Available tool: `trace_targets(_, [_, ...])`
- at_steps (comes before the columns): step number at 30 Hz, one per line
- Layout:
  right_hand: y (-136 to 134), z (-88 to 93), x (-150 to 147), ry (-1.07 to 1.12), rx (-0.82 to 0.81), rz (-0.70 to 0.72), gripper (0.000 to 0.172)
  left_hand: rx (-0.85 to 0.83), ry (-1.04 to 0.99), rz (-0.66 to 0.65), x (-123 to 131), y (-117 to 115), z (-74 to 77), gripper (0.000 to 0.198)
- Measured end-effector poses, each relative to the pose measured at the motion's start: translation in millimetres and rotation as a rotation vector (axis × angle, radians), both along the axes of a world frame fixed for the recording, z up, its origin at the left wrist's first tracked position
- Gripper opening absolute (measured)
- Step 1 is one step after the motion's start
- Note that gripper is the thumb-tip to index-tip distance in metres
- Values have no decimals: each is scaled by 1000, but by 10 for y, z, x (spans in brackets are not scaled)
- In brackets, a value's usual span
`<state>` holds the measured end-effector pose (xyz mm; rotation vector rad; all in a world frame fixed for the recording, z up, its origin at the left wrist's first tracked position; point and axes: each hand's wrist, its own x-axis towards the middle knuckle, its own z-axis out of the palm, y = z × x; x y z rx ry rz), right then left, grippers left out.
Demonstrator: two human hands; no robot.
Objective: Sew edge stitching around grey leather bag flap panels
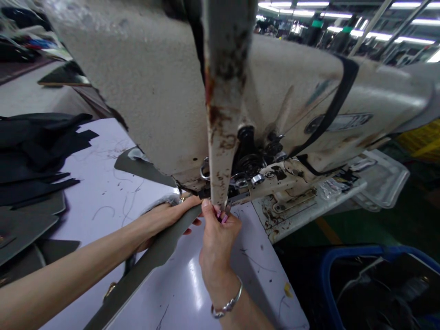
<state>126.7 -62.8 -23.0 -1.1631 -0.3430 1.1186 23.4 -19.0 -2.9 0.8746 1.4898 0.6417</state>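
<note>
"Filling most of my remote feed is the sewing machine [154, 91], on the far side, with a white tabletop [254, 293] below it."

"What's around it?"

"I see dark cut pieces [30, 151] heaped on the left and a blue-rimmed bin [326, 270] at near right."

"And the green-grey strip [158, 252]?"

"It runs from near left to the foot of the machine, mid-scene."

"Fingers?"

"My left hand [175, 211] grips its far end, thumb above, fingertips beneath. My right hand [218, 236], silver bracelet [229, 305] at the wrist, is closed around a small pink-and-metal tool [224, 219]. Whether that thumb touches the strip, I can't tell."
</note>
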Motion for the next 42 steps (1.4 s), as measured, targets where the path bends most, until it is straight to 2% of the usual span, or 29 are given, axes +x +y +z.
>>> trace_targets(3, [-20,-29,34,0,-24,12,26,-101,-17,-50,110,-95,78,55])
trace_targets(7, [-36,-46,123,-49,-17,59,29,-84,-122,118,281,-248,76,54])
trace_targets(10, [-55,0,249,-95,-4,129,30,-10,-211,230,401,-359,51,47])
trace_targets(14, [-101,95,467,-82,-38,305,20,9,-301,345,591,-482,36,45])
trace_targets(17, [-111,116,602,-72,-64,383,16,0,-348,431,741,-535,48,46])
trace_targets(22, [-45,74,709,-206,-36,383,16,33,-361,563,903,-528,62,43])
trace_targets(28, [68,60,735,-329,-10,414,14,54,-403,607,922,-433,21,40])
trace_targets(33, [38,75,790,-351,-23,479,13,155,-449,670,939,-391,-40,43])
trace_targets(37, [-93,123,832,-306,-17,567,17,15,-471,617,928,-603,40,45])
trace_targets(39, [-154,151,841,-256,-13,579,17,-60,-446,538,862,-851,134,48])
trace_targets(42, [-206,178,847,-195,-50,604,18,33,-270,353,637,-1300,213,56])
